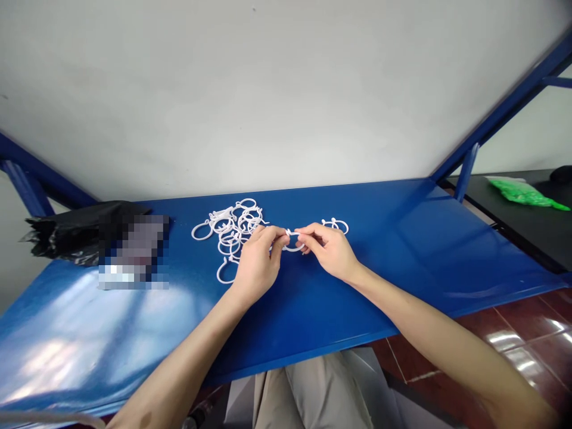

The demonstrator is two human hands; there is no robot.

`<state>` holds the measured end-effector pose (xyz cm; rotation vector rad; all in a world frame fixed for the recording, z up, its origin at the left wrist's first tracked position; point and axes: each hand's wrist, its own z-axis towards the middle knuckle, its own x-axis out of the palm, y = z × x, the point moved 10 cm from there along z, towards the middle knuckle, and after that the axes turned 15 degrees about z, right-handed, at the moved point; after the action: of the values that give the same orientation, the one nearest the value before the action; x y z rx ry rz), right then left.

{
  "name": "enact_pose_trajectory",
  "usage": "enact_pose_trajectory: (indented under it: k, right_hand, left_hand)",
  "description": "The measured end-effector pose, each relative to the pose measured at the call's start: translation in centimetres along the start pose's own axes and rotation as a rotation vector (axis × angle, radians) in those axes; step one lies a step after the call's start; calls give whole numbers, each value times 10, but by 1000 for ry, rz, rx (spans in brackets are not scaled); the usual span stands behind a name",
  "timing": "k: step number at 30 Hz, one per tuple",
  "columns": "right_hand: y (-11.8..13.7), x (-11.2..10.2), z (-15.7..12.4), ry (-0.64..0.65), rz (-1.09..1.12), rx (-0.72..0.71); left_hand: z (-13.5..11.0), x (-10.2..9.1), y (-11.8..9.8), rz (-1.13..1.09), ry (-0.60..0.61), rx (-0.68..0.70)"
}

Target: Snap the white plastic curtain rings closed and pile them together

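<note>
My left hand (258, 262) and my right hand (328, 249) meet over the middle of the blue table (402, 250). Both pinch one white plastic ring (292, 243) between thumb and fingers, each holding one end of it. A pile of several white plastic rings (232, 229) lies just left of and behind my left hand. One more white ring (336, 224) lies behind my right hand.
A black plastic bag (75, 232) lies at the table's left rear, beside a blurred patch. Blue frame posts rise at both back corners. To the right stands a dark table (531, 226) with a green bag (522, 193). A white wall is behind.
</note>
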<state>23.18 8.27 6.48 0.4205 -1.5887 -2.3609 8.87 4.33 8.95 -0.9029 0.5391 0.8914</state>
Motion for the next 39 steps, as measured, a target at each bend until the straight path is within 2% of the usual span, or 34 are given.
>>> enact_pose_trajectory:
  k: [4,7,10,13,15,19,22,27,30,33,35,39]
  right_hand:
    - [10,9,-5,76,-132,-57]
    - [17,12,-6,82,-211,-108]
    - [20,6,-2,31,-297,-172]
    - [23,-15,5,-60,-451,-243]
    - [19,-36,10,-121,-587,-227]
    - [2,-80,18,-206,-831,-25]
    - [-8,-95,17,-229,-928,99]
    - [-5,-84,14,-221,-985,73]
    - [5,-75,13,-234,-910,10]
    - [9,-56,13,-153,-721,-33]
    - [9,-39,12,-68,-568,-32]
    - [-6,-7,5,52,-174,106]
  left_hand:
    - [-5,-1,-4,42,-49,50]
    - [-4,4,-4,48,-7,59]
    - [1,7,-3,102,53,97]
    - [7,4,5,217,62,132]
    - [9,2,15,318,60,134]
    - [8,7,28,473,114,129]
    - [5,12,27,517,157,116]
    - [3,8,18,525,145,106]
    - [1,10,14,522,159,142]
    - [0,10,8,516,138,188]
    - [0,4,3,496,66,197]
    - [-3,-13,-19,456,-108,279]
